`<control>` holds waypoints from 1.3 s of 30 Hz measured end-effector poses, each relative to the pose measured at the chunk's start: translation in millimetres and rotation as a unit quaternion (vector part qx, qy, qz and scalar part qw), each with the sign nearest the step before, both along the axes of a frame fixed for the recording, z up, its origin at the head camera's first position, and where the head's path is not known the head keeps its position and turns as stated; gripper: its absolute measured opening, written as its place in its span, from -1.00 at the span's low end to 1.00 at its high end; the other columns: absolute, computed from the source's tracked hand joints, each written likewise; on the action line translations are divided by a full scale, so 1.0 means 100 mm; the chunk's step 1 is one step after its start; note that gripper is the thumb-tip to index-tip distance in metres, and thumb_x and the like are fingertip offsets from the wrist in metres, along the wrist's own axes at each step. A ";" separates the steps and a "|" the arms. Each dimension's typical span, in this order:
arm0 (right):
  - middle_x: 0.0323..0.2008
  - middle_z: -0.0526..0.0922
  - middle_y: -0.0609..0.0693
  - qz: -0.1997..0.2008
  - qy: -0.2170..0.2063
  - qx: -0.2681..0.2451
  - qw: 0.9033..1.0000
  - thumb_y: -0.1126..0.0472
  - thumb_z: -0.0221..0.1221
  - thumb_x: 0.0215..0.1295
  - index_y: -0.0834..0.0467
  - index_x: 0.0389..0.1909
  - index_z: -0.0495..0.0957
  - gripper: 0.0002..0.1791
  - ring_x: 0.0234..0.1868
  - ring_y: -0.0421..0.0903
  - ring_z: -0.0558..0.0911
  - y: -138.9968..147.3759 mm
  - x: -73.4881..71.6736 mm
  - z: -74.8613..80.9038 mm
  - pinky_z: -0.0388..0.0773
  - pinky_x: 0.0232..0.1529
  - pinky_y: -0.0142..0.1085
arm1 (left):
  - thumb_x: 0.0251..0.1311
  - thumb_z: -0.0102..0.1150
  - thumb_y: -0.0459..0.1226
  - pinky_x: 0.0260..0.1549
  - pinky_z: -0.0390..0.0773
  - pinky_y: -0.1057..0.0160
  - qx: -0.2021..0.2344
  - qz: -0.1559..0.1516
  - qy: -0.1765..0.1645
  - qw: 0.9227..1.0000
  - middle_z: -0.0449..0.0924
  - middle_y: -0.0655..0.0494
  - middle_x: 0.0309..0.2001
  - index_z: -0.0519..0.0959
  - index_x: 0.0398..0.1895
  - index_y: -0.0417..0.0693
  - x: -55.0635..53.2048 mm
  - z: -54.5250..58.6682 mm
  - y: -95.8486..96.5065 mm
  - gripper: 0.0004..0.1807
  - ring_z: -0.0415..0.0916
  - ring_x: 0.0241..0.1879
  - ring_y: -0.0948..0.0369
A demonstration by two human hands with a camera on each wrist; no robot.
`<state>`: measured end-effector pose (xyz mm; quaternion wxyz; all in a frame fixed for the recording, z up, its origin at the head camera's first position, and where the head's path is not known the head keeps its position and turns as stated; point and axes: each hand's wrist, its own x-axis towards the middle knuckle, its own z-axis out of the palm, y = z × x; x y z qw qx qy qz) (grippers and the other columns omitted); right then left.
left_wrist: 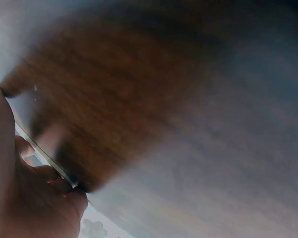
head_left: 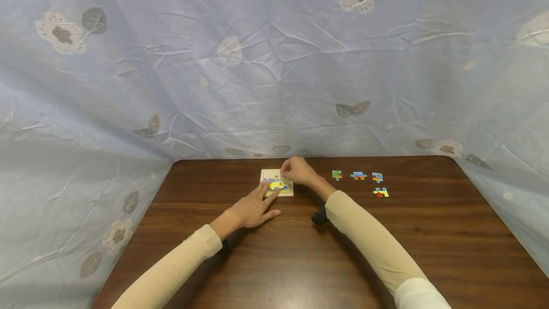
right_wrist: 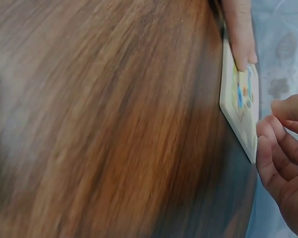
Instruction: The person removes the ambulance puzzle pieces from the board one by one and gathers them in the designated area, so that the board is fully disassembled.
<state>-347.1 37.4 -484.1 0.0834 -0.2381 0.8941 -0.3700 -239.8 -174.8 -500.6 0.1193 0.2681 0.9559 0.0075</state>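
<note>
A small pale puzzle board [head_left: 290, 193] with a bright yellow and blue picture lies near the far edge of the table. Fingertips of my left hand [head_left: 250, 210] rest on its left and lower part, with the fingers extended and the thumb spread aside on the table side. Over the board's upper right is my right hand [head_left: 297, 170], its fingers curled and the fingertips drawn together. Whether a piece sits between those fingertips is hidden. In the right wrist view, the right hand [right_wrist: 288, 153] is beside the corner of the board [right_wrist: 228, 94].
Several loose puzzle pieces lie to the right: a green one [head_left: 337, 174], a blue one with a pink patch [head_left: 358, 175], a blue and orange one [head_left: 377, 177] and a yellow and red one [head_left: 381, 192]. A patterned curtain [head_left: 274, 108] hangs behind the brown table [head_left: 266, 256].
</note>
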 end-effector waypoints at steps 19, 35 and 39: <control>-0.33 0.71 0.05 -0.015 -0.045 0.029 0.998 0.43 0.23 0.26 0.30 -0.05 0.72 -0.74 -0.49 -0.19 0.52 -0.23 0.03 -0.06 0.52 -0.44 -0.44 | 0.59 -0.52 0.34 0.66 0.17 -0.04 -0.051 -0.016 0.035 0.998 -0.21 -0.25 0.72 -0.12 0.75 0.04 0.05 0.03 0.02 -0.12 -0.12 0.72 -0.12; -0.25 0.79 0.15 -0.021 -0.052 -0.013 0.998 0.44 0.09 0.26 0.36 0.01 0.71 -0.65 -0.62 -0.24 0.41 -0.19 0.03 -0.06 0.41 -0.54 -0.48 | 0.59 -0.53 0.34 0.69 0.08 0.00 -0.053 -0.019 0.051 0.997 -0.17 -0.24 0.72 -0.07 0.69 -0.32 0.02 0.01 0.03 0.01 -0.12 0.72 -0.09; -0.26 0.79 0.14 -0.023 -0.046 -0.022 0.998 0.40 0.11 0.30 0.33 -0.02 0.73 -0.68 -0.59 -0.23 0.43 -0.18 0.03 -0.07 0.42 -0.50 -0.45 | 0.59 -0.51 0.34 0.69 0.09 -0.01 -0.047 -0.016 0.045 0.998 -0.17 -0.24 0.72 -0.07 0.69 -0.32 0.03 0.01 0.03 0.01 -0.12 0.72 -0.10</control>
